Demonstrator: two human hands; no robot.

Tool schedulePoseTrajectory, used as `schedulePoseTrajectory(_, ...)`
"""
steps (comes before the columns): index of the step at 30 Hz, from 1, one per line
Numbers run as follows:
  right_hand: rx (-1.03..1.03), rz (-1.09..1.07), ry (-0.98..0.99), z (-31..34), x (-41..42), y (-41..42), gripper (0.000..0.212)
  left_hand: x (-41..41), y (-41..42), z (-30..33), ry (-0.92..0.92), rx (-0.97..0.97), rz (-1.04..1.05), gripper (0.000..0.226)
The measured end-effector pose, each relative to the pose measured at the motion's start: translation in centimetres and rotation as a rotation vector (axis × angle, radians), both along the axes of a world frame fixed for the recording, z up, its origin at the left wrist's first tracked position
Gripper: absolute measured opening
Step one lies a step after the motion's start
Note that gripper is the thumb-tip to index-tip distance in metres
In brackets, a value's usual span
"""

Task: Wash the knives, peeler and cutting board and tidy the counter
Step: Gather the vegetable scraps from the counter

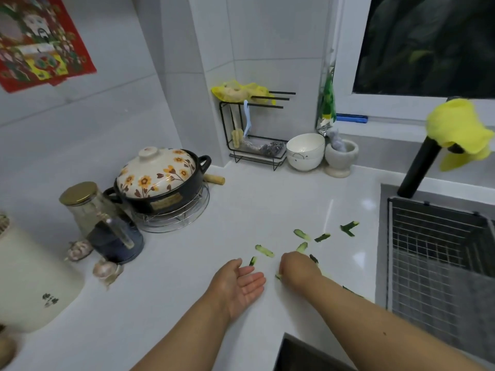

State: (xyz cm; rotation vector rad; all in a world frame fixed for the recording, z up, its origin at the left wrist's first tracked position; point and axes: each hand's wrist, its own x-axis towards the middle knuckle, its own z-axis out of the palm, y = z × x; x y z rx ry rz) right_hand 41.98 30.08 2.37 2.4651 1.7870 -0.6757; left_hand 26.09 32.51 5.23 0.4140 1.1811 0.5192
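Canister point(32, 277) sitting far L w/ small dark mark, illegible. Floral-lidded pot point(160, 180) resting on wire rack; its label too blurred to read. White counter point(187, 290) lying bare btwn pot & hands. Left hand point(241, 282) lying palm-up, fingers relaxed, holding nothing. Right hand point(297, 269) curling onto counter, pinching a green peel point(278, 276). More cucumber peels point(302, 234) lying scattered toward sink point(439, 253) edge. Yellow cloth point(458, 129) draping over black faucet point(417, 170).

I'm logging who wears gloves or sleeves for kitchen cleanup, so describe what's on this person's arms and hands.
Nothing is worn. The left hand and right hand are bare, with no gloves, rings or watch visible. Both forearms are uncovered to the frame edge, with no sleeves in view.
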Motion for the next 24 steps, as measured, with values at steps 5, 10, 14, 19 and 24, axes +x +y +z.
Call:
schedulePoseTrajectory(5,0.082,-0.002,0.222,2.3,0.6,0.5,0.004,0.4,0.7,-0.2,0.004,-0.018,0.036,0.034)
schedulePoseTrajectory(10,0.163,-0.029,0.789,5.1,-0.2,1.7,0.014,1.1,0.7,0.1,-0.18,-0.104,0.099,0.049)
schedulePoseTrajectory(14,0.278,-0.068,0.538,4.3,0.6,3.8,0.016,1.2,0.6,0.0,-0.311,-0.136,0.206,0.049)
schedulePoseTrajectory(19,0.118,-0.085,0.192,1.7,1.4,5.8,0.029,-0.1,1.1,-0.4,-0.243,-0.109,0.263,0.045)
schedulePoseTrajectory(24,0.083,0.018,0.062,0.4,0.1,6.7,0.035,-1.3,1.6,-0.8,-0.164,-0.093,0.312,0.042)
